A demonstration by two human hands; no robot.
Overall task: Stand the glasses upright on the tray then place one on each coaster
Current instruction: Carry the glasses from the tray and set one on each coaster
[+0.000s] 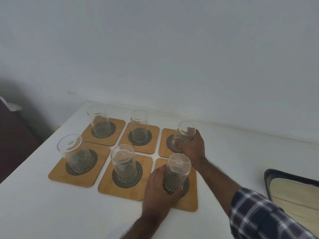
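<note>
Several wooden coasters with dark woven centres lie in two rows on the white table [43, 213]. A clear glass stands upright on each one. My left hand [158, 188] grips the near right glass [177, 171] at its base, on the near right coaster [189, 202]. My right hand [191, 145] grips the far right glass [183, 131] on the far right coaster [164, 147]. The other glasses, such as the near left glass [74, 152] and the near middle glass [123, 163], stand free. The tray [269, 180], dark-rimmed with a pale wooden floor, sits at the right edge with no glass in its visible part.
A white wall rises just behind the table. The table's left edge drops to a dark floor, where a maroon object [10, 128] stands. My right forearm in a plaid sleeve [259, 214] crosses the table between the coasters and the tray.
</note>
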